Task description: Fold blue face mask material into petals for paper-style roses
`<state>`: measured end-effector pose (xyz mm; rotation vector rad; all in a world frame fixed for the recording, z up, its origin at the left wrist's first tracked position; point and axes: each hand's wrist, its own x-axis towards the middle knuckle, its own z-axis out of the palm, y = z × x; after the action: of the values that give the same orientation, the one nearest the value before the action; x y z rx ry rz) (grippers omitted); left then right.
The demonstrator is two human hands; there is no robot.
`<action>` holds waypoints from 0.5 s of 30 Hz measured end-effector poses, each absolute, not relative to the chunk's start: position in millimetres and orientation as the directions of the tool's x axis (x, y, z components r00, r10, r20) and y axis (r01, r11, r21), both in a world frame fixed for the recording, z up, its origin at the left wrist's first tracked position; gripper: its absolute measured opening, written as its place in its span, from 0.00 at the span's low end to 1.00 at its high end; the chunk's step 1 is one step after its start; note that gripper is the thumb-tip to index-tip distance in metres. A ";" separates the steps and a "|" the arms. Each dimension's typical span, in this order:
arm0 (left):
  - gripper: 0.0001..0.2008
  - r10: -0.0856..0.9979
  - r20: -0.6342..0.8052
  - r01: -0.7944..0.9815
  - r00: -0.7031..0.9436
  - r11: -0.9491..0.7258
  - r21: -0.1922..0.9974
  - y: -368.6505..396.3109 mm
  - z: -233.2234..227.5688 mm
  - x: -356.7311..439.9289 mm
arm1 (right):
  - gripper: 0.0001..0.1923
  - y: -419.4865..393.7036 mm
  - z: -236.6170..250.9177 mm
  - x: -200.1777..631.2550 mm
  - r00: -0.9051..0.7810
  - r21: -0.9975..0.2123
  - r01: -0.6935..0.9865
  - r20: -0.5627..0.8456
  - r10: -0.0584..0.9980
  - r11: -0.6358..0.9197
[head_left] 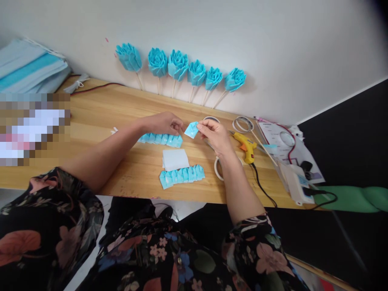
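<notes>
Hands pinch one small blue folded piece [191, 129] above the wooden table [121, 117].
Right hand [216, 135] and left hand [165, 123] each grip an edge with fingertips pressed together; folding step, calling for a steady crease. Counted: six blue flowers [178, 66], two pleated strips [182, 176], one glue gun [246, 146].

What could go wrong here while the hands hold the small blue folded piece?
The folded piece is pinched only at its edges between the left hand and right hand, so it may slip or unfold. The glue gun lies beside the right wrist, so the arm might knock it or snag its cable.
</notes>
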<state>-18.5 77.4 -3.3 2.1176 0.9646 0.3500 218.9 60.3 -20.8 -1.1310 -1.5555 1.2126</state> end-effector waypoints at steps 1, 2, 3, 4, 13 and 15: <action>0.13 0.757 -0.054 0.513 0.652 -0.387 0.766 76.8 -2.2 -19.0 | 0.19 59.7 -20.1 218.4 -0.240 -0.981 0.150 0.083 0.967 0.121; 0.15 0.781 -0.047 0.500 0.623 -0.352 0.791 75.9 -0.6 -19.5 | 0.19 59.2 -19.4 217.9 -0.242 -0.982 0.147 0.080 0.967 0.118; 0.16 0.804 -0.040 0.487 0.593 -0.319 0.813 74.8 1.4 -19.8 | 0.18 58.6 -18.6 217.4 -0.244 -0.983 0.142 0.076 0.967 0.113; 0.16 0.824 -0.034 0.480 0.566 -0.296 0.826 73.4 3.6 -19.9 | 0.18 58.2 -17.9 216.9 -0.248 -0.985 0.136 0.071 0.966 0.107; 0.17 0.855 0.037 0.464 0.517 -0.316 0.828 65.8 13.4 -15.3 | 0.20 55.0 -16.0 215.0 -0.300 -0.983 0.171 0.011 0.954 0.065; 0.17 0.857 0.035 0.463 0.514 -0.312 0.829 66.1 12.6 -15.4 | 0.20 53.9 -16.3 214.1 -0.313 -0.982 0.179 0.008 0.950 0.067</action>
<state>-15.4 66.1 12.6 1.9519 1.0807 0.6198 214.1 53.9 -16.3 -1.1525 -1.6043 1.3148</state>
